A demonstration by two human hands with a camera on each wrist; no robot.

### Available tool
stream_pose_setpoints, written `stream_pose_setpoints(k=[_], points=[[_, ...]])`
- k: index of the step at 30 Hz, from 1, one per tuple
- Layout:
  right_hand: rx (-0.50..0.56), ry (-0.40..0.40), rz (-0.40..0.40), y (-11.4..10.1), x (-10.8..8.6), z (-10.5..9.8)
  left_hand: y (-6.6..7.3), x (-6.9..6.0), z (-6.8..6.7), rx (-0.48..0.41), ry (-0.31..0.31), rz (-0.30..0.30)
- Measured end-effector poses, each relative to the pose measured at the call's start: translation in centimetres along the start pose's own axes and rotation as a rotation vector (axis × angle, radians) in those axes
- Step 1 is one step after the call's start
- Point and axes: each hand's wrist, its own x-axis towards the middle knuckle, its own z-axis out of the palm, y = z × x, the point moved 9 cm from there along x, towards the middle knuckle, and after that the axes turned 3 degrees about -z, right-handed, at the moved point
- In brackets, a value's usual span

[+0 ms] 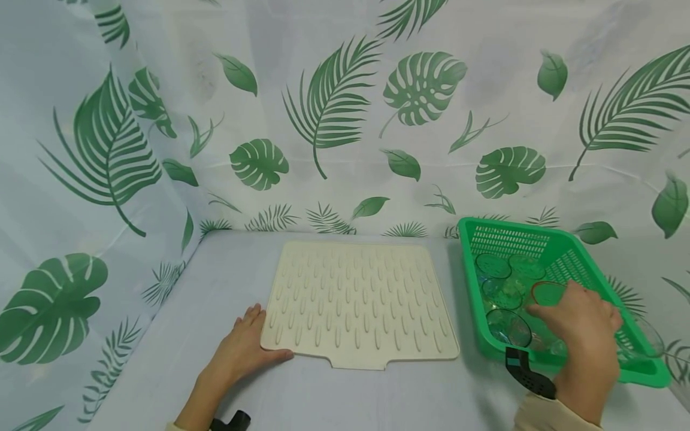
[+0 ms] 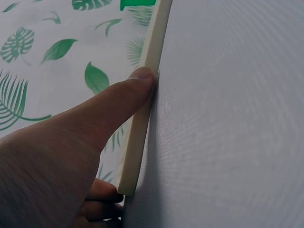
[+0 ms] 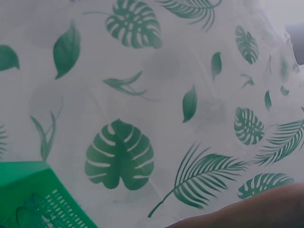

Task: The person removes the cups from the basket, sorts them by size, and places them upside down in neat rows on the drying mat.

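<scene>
1. Upon the white, fabric-like tabletop (image 1: 431,395): one cream, near-rectangular board (image 1: 356,299), lying flat, with rows of raised oblong ridges and a short tab on its near edge.
2. At the board's near left corner: one bare left hand (image 1: 245,341). Thumb laid along the near edge, other fingers beside the left edge; grip loose, digits touching the board rather than wrapped round it.
3. Right of the board, slightly apart from it: one bright green, rectangular plastic basket (image 1: 512,225), walls pierced with small slots.
4. Right of the board, within the basket: several clear, round-mouthed glasses (image 1: 508,327), set close together; the nearest shows a dark rim.
5. Right of the board, same basket: one clear round glass with a reddish rim (image 1: 548,293), just beside the right thumb.
6. Right of the board, over the basket: one bare right hand (image 1: 582,317), fingers bent downward, thumb toward the reddish rim. Whether it grips that glass cannot be told.
7. Right of the board, at the right wrist: one black, curved strap piece (image 1: 530,374) and one beige fabric sleeve (image 1: 557,416).
8. Behind the board: one white hanging sheet (image 1: 345,185) printed with green leaves.
</scene>
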Motion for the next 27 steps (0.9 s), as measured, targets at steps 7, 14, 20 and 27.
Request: stream_pose_setpoints(k=[7, 14, 20, 27], points=[[-0.026, 0.051, 0.007, -0.1, 0.0, -0.5, 0.0, 0.1, 0.0, 0.011, 0.007, 0.007], [0.057, 0.155, 0.019, -0.5, -0.5, -1.5, 0.0, 0.0, 0.0, 0.01, 0.006, 0.005], [0.149, 0.201, 0.053, -0.6, -0.9, -2.0, 0.0, 0.0, 0.1, 0.006, 0.006, 0.01], [0.232, 0.303, 0.097, -1.3, -1.7, -2.9, -0.2, 0.1, 0.2, 0.007, 0.001, 0.002]])
